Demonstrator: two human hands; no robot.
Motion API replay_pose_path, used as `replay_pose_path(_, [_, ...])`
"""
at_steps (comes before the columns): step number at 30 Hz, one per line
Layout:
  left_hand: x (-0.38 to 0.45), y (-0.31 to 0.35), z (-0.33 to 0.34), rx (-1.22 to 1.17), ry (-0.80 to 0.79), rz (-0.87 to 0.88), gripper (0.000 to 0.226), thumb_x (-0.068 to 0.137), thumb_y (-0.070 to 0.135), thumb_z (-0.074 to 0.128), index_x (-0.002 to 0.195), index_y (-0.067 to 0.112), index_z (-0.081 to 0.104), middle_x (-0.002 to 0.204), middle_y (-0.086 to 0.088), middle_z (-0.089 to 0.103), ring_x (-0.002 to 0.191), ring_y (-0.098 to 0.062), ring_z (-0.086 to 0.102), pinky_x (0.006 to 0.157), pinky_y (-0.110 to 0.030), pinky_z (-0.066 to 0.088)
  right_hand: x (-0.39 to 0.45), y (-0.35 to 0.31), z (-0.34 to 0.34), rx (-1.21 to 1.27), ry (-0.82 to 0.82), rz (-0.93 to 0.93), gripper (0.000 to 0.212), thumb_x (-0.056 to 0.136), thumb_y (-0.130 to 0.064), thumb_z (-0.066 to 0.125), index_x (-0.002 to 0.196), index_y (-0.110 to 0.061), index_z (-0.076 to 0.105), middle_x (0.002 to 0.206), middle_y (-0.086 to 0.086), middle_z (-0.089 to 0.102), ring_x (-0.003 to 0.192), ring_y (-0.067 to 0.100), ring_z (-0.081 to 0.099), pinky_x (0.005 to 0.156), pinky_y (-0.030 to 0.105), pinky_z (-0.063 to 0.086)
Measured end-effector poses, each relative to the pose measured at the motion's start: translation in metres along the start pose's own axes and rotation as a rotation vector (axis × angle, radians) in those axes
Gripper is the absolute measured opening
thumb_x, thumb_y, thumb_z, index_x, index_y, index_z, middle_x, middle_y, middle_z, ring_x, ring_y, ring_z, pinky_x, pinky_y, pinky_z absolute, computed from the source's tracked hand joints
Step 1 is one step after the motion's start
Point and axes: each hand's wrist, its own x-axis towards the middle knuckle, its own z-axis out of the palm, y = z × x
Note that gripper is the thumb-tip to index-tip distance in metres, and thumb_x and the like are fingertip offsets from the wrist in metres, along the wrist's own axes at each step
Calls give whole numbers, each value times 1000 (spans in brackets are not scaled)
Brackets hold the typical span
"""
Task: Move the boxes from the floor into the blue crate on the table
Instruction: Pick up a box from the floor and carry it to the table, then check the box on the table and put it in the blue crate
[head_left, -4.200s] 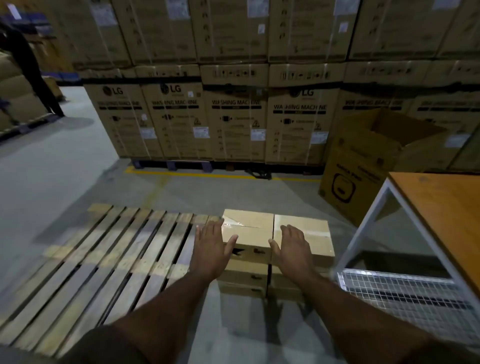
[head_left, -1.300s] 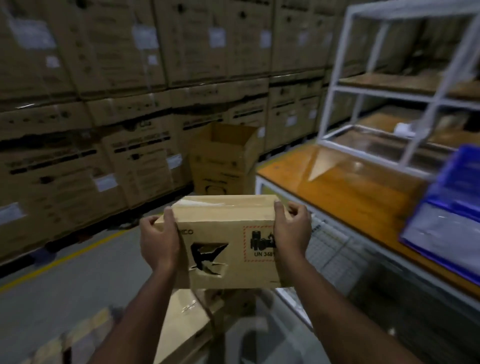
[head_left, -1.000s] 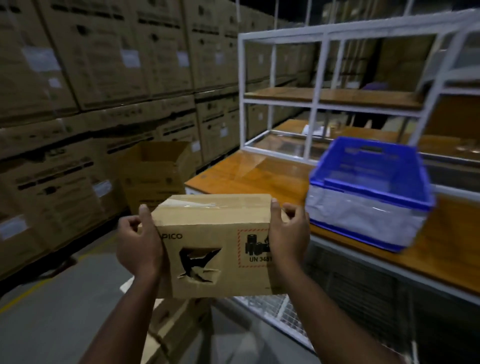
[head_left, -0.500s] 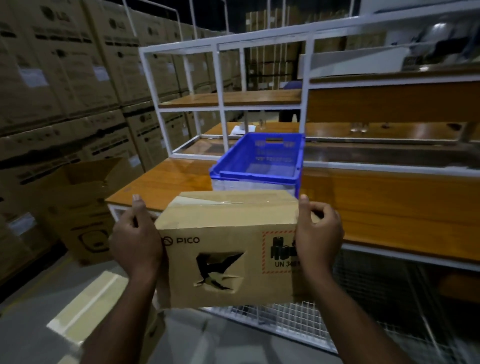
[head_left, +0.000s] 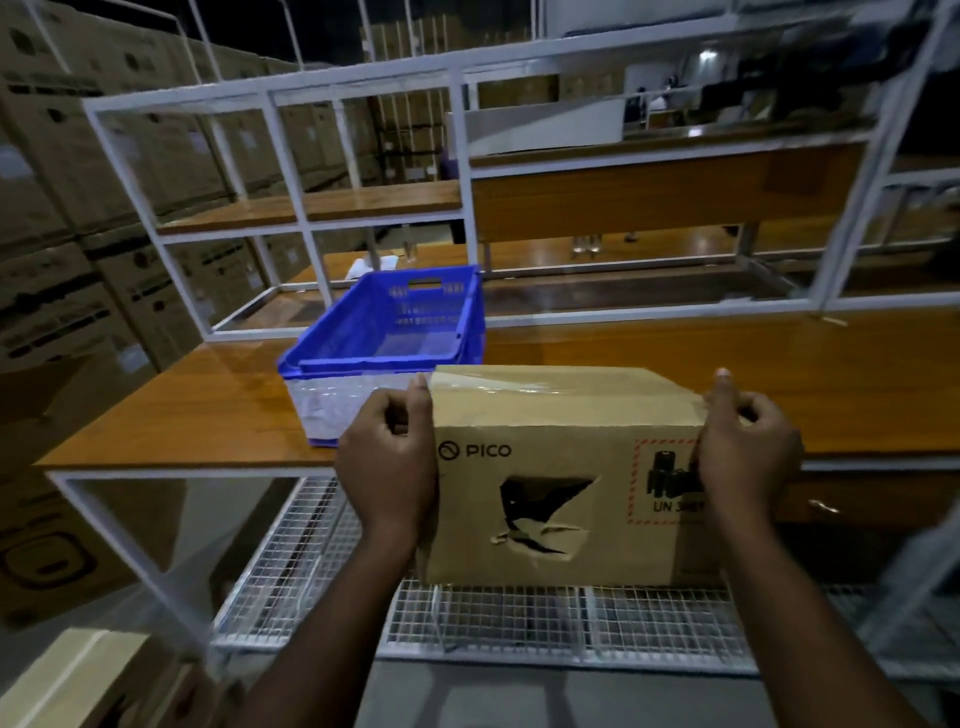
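PICO box (head_left: 566, 467) held in the air between both hands, over the bench (head_left: 727, 364) front edge: left hand (head_left: 389, 457) grips its left end, right hand (head_left: 748, 452) its right end. Blue crate (head_left: 384, 332) sits on the bench near the front-left corner, just left of and behind the box.

Dim warehouse. Stacked brown cartons (head_left: 78, 218) along left wall. White metal shelving frame (head_left: 291, 171) over orange wooden tabletop (head_left: 675, 358). Wire mesh shelf (head_left: 519, 618) beneath. Grey concrete floor (head_left: 467, 696). Bright lamp (head_left: 707, 55) far back.
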Motion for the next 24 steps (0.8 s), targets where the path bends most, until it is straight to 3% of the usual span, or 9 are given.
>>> replay_pose_path(4, [-3,6,48,-39,-113,37,39,93,62,51,78,28,64,70,16,63,72,5,60,59,-12,38,33,15,-11,-42,54,12,52,86,-71,45,91,-22,63,100,7,67,86,24,66,57,30,51])
replay_pose_path(8, [0,1,97,-56,-184,8,19,95,47,63,87,30,64,78,16,65,73,4,59,61,-18,41,63,27,-7,-88,66,5,43,82,-73,46,78,-31,55,98,4,65,88,25,65,70,44,59])
replay_pose_path(12, [10,-11,144,-59,-240,-22,12,95,40,65,91,29,65,80,18,62,71,7,55,61,-13,35,86,45,10,-142,57,-21,30,91,-52,58,83,-23,58,101,3,59,91,25,61,73,46,58])
replay_pose_path(18, [34,-39,203,-40,-284,-62,15,96,38,61,99,25,68,90,12,67,76,0,57,65,-27,42,125,65,55,-199,19,-30,20,94,-40,62,90,-20,60,112,1,53,99,22,56,74,44,55])
replay_pose_path(24, [57,-60,250,45,-407,-50,24,96,38,63,113,21,64,111,8,59,99,-11,57,74,-29,43,149,81,96,-260,-107,-11,15,92,-41,62,96,-27,59,122,-2,48,105,24,56,74,49,60])
